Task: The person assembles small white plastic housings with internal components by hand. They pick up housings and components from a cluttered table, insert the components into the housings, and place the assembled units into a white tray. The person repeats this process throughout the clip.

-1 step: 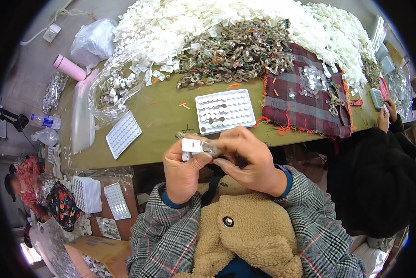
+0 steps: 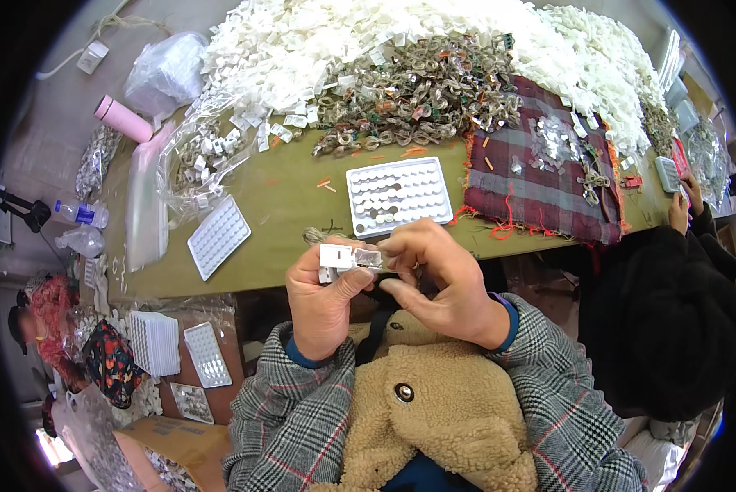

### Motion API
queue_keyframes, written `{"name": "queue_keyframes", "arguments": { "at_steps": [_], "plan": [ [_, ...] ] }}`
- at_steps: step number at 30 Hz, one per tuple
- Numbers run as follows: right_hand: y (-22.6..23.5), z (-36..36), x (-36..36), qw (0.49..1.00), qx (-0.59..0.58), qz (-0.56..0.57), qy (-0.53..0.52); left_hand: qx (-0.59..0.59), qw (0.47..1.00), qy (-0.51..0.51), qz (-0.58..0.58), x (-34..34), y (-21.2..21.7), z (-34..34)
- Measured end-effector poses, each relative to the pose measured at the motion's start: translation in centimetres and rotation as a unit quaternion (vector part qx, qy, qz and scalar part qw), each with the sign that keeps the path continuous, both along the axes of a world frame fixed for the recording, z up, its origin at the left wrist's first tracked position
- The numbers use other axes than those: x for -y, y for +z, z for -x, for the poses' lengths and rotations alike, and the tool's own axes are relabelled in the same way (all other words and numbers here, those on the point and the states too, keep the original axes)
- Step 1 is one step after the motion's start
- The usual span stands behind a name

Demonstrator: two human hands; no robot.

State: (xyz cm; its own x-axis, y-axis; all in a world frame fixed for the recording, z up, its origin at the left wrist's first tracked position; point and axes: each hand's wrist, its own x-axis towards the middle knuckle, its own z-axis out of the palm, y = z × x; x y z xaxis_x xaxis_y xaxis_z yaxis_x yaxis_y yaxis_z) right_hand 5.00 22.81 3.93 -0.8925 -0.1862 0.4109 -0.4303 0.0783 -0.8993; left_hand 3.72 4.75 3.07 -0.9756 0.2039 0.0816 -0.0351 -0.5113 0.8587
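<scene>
My left hand (image 2: 323, 307) is closed round a small white plastic casing (image 2: 336, 256), thumb pressed on its near side. A clear, shiny piece (image 2: 368, 258) sticks out of the casing's right end. Behind the left fingers a loop of greyish coiled wire (image 2: 323, 235) shows; whether it joins the casing is hidden. My right hand (image 2: 446, 283) is beside the clear end, thumb and fingers curled together in a pinch; what they hold is too small to tell. Just beyond the hands lies a white tray (image 2: 354, 201) with rows of round pieces and a few dark spots.
White plastic parts (image 2: 286, 49) are heaped at the back, with a pile of coiled wires (image 2: 417, 98) before them. Right of the tray lies a plaid cloth (image 2: 499, 184). Another white tray (image 2: 219, 238) and a pink bottle (image 2: 122, 120) are left. A co-worker's hand (image 2: 678, 213) is far right.
My right fingers have lifted slightly, so the clear piece at the casing's end shows more plainly. More of the wire loop behind my left fingers is in sight.
</scene>
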Motion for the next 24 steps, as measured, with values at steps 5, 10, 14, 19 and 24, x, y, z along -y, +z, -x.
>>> {"name": "queue_keyframes", "arguments": {
  "at_steps": [5, 10, 14, 19, 24],
  "plan": [
    [0.2, -0.5, -0.1, 0.999, 0.045, 0.015, -0.017, -0.048, 0.999, 0.0, 0.022, -0.4, 0.4, -0.3],
    [0.9, -0.8, -0.1, 0.997, 0.045, -0.037, -0.056, -0.079, 0.993, 0.015, 0.083, -0.6, 0.7, -0.7],
    [0.9, -0.7, 0.0, 0.997, 0.05, -0.017, -0.053, -0.12, 0.986, 0.011, 0.116, -0.5, 0.6, -0.6],
    [0.3, 0.2, 0.0, 0.978, 0.164, 0.123, 0.026, -0.114, 0.991, -0.001, 0.066, -0.6, -0.2, -0.6],
    [0.6, -0.1, -1.0, 0.891, 0.379, 0.222, 0.11, 0.076, 0.986, -0.105, -0.1, -0.1, -0.6, -0.4]
  ]
}}
